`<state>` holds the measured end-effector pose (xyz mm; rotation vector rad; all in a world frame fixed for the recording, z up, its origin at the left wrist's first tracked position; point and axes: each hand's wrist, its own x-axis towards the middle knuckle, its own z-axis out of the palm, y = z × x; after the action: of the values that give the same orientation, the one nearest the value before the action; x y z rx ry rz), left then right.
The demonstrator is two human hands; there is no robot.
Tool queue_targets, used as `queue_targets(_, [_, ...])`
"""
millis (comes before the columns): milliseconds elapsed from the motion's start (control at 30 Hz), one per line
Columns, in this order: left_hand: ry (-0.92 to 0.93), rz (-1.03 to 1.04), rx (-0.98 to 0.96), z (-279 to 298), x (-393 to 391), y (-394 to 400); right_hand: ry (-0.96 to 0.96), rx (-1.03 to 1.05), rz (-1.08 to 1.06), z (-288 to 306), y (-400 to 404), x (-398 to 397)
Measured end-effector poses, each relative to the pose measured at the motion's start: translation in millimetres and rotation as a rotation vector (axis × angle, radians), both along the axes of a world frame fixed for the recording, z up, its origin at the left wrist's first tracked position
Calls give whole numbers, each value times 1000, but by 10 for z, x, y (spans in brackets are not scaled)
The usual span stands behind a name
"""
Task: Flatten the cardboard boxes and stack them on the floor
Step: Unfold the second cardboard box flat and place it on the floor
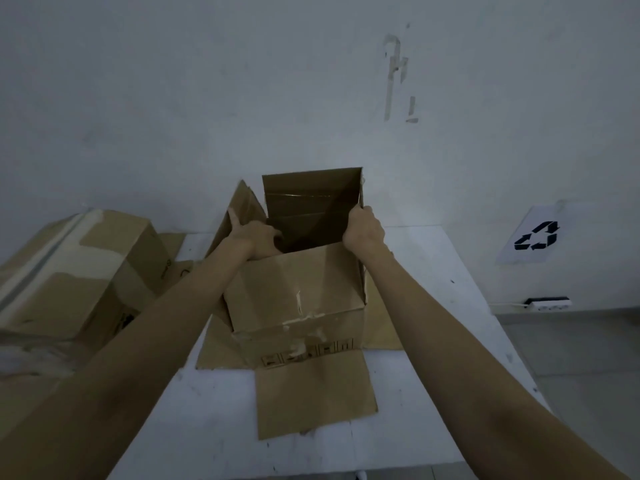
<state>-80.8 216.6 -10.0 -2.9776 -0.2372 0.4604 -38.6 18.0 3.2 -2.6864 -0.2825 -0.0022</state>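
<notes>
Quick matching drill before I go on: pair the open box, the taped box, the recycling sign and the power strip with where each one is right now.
Things:
1. open box
2. taped box
3. recycling sign
4. power strip

Places:
A. low at the base of the wall, at right
B. at the left edge of the table, closed
C. on the wall, right of the table
D. mid-table, left hand and right hand gripping its top edges

Pairs: 1-D, 2-B, 3-C, 4-A
</notes>
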Motion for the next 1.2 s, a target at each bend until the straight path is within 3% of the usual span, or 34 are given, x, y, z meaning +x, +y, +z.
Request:
queue_targets(67, [-74, 7, -66, 25, -151, 18, 24, 9, 9, 11, 6, 24])
queue_targets(233, [-204, 113, -15, 21, -559, 66, 161, -21, 58, 1, -38, 99])
queue_targets(367, [-299, 352, -151, -24, -744, -41, 216, -32, 106, -33, -27, 20])
queue_targets(500, [-515, 542, -198, 46, -853, -244, 175, 144, 34, -126, 25, -22])
queue_targets(633, [-559, 452, -109, 97, -978, -264, 165, 268, -8, -144, -17, 0])
queue_targets(800, [-619, 269, -265, 88, -1118, -444, 119, 377, -117, -95, -244, 57])
queue_targets(900, [-592, 137, -375, 68, -1111, -539, 244, 496, -155, 16, -452, 95])
queue_targets(1033, [-466, 38, -426, 63, -1017, -644, 427, 561, 3, 55, -797, 82])
queue_targets(1200, [-436, 123, -457, 41, -963, -686, 314, 449, 266, -271, -995, 75])
